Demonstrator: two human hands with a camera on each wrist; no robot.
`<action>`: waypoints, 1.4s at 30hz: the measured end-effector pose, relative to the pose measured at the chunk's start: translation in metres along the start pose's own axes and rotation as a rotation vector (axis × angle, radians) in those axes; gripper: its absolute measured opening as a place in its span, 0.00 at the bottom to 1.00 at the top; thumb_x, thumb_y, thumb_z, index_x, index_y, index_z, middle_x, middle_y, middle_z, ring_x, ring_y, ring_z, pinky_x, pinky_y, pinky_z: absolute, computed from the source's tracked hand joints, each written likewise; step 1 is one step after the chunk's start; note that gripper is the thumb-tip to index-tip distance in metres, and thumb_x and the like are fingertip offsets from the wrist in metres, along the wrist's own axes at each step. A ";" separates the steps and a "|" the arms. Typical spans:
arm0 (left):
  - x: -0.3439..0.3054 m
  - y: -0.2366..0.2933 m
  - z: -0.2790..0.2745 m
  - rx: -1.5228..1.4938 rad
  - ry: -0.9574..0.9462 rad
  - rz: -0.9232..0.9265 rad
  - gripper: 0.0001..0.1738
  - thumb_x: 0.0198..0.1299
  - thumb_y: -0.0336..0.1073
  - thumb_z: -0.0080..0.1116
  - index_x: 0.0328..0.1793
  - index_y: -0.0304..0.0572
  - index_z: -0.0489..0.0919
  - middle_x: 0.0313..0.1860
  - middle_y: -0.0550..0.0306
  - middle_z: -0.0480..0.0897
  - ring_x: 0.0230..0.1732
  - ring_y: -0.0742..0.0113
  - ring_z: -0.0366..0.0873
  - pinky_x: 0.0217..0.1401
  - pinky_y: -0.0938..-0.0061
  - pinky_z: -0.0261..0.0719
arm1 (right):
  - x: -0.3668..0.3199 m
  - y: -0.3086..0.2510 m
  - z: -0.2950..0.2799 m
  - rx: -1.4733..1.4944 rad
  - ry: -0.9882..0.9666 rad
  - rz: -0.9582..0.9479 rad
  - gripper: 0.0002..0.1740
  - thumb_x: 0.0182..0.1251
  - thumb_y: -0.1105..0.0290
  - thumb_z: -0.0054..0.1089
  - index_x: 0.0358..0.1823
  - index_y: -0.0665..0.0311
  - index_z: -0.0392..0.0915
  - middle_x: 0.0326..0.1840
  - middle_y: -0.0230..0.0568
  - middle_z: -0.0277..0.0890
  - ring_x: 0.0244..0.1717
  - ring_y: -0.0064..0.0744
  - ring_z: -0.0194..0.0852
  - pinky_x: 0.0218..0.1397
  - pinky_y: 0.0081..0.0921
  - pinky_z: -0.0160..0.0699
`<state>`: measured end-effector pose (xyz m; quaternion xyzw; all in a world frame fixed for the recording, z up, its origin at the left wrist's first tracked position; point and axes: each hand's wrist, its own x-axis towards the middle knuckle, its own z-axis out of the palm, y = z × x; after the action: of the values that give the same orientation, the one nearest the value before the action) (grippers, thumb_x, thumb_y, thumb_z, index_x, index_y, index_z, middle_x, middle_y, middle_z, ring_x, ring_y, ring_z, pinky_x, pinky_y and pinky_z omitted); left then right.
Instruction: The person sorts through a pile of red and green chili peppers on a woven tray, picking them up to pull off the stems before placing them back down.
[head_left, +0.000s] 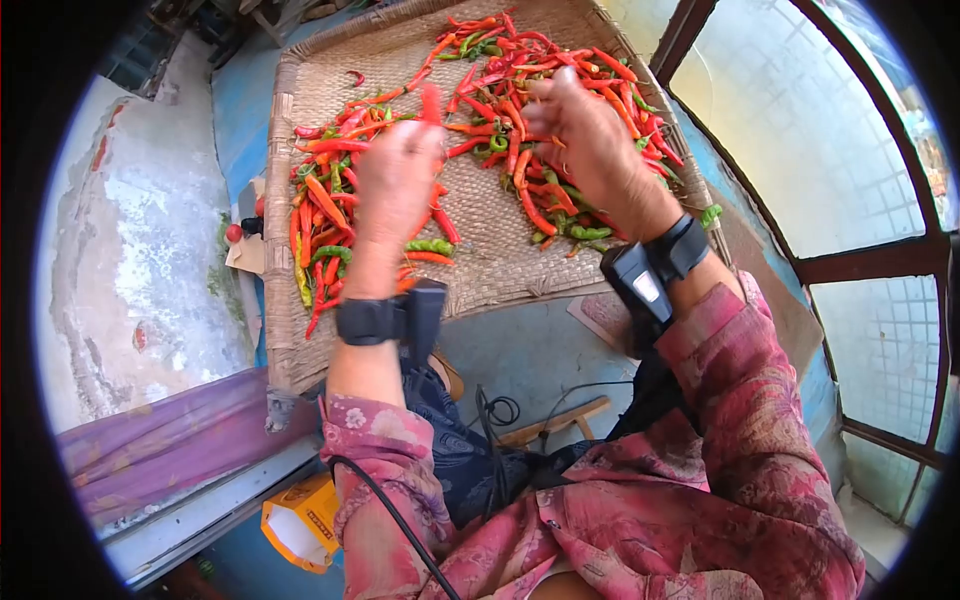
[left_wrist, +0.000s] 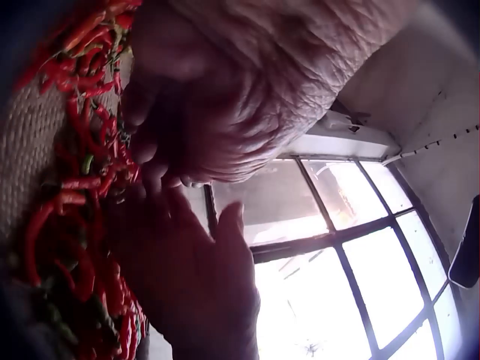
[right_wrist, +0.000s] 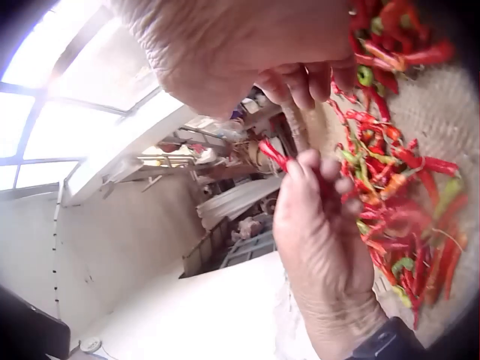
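A red chili pepper (right_wrist: 274, 154) sticks up from my left hand (head_left: 395, 185), pinched between thumb and fingers. This hand is above the left heap of chili peppers (head_left: 325, 205), blurred in the head view. My right hand (head_left: 595, 150) hovers over the right heap of red, orange and green chili peppers (head_left: 510, 105). Its fingers are loosely bent, thumb apart, and no pepper shows in them. Both heaps lie on a large woven tray (head_left: 485, 210) with a raised rim. In the left wrist view, the left palm's inside is dark.
Paned windows (head_left: 850, 120) stand close on the right, and a worn plaster wall (head_left: 150, 240) on the left. Below the tray are a wooden stool (head_left: 555, 422) and a black cable (head_left: 490, 405). An orange and white box (head_left: 303, 522) lies at the lower left.
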<state>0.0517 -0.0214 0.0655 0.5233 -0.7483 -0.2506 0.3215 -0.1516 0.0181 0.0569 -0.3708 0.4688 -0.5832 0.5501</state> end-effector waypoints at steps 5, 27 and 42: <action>0.018 -0.055 -0.035 0.723 0.548 0.182 0.19 0.56 0.44 0.55 0.48 0.37 0.77 0.40 0.43 0.79 0.38 0.52 0.78 0.42 0.64 0.74 | 0.007 -0.028 -0.039 0.139 0.110 -0.017 0.24 0.69 0.50 0.43 0.47 0.64 0.73 0.35 0.30 0.73 0.35 0.21 0.69 0.41 0.23 0.72; -0.032 0.007 0.067 0.076 -0.359 0.112 0.13 0.56 0.36 0.55 0.44 0.35 0.78 0.34 0.44 0.82 0.37 0.57 0.82 0.41 0.69 0.77 | 0.032 0.021 -0.052 -1.632 -0.014 -0.319 0.29 0.46 0.67 0.59 0.54 0.57 0.67 0.28 0.52 0.76 0.34 0.52 0.77 0.36 0.44 0.73; -0.028 0.013 0.062 0.009 -0.285 0.145 0.12 0.55 0.37 0.56 0.41 0.38 0.79 0.31 0.45 0.82 0.36 0.50 0.81 0.40 0.62 0.77 | 0.029 -0.032 -0.065 -0.908 0.131 -0.368 0.14 0.47 0.65 0.53 0.33 0.68 0.75 0.22 0.48 0.74 0.25 0.39 0.74 0.32 0.34 0.73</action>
<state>0.0044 0.0114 0.0273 0.4283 -0.8234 -0.2950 0.2268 -0.2262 -0.0027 0.0664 -0.6123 0.6359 -0.4296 0.1903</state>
